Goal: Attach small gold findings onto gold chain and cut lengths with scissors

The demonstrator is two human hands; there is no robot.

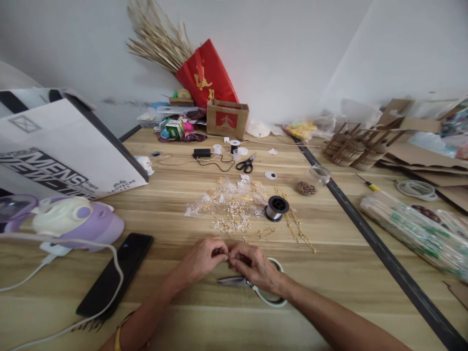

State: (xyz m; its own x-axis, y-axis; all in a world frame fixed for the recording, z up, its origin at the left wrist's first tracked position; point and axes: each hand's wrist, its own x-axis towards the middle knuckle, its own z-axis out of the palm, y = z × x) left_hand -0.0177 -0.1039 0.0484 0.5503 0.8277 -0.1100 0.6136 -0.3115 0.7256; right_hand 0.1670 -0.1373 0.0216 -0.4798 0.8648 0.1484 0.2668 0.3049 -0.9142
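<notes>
My left hand [207, 256] and my right hand [254, 265] meet fingertip to fingertip above the wooden table. Both are pinched closed, and whatever sits between the fingers is too small to make out. Under my right hand lie white-handled scissors [269, 298], their blades [233, 281] pointing left. Just beyond my hands spreads a pile of gold and clear beads [236, 217] with small plastic bags. A spool of thin wire [276, 208] stands at the pile's right edge. Gold bead chains [294, 226] stretch beside it, and a short chain [261, 235] lies nearer.
At left are a black phone [117, 273], a white cable, a purple-and-white device [78, 219] and a large white box [69, 151]. Black scissors [246, 163] and a cup of dark beads [307, 187] lie farther back. Wrapped sticks [413, 231] and small baskets [351, 148] occupy the right.
</notes>
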